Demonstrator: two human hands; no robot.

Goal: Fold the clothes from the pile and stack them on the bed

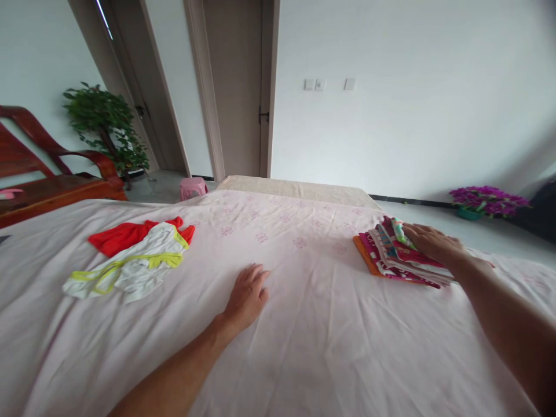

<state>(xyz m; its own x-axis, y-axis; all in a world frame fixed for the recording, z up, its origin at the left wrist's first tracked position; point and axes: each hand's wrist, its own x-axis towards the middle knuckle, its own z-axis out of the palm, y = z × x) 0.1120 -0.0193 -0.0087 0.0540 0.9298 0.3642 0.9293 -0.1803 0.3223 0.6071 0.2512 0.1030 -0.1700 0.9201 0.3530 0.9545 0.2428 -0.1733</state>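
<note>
A stack of folded clothes in orange, magenta, white and red lies on the right of the pale pink flowered sheet. My right hand rests flat on top of it, fingers stretched out, covering part of the uppermost piece. Over the middle of the sheet is my left hand, palm down with fingers loosely bent and apart; nothing is in it. To the left lie unfolded clothes: a white garment with yellow-green trim, crumpled and partly over a red garment.
Beyond the sheet's far edge stands a pink plastic stool. A wooden bench and a leafy potted plant are at the left. Purple flowers in a green pot sit on the floor at the right, near the white wall.
</note>
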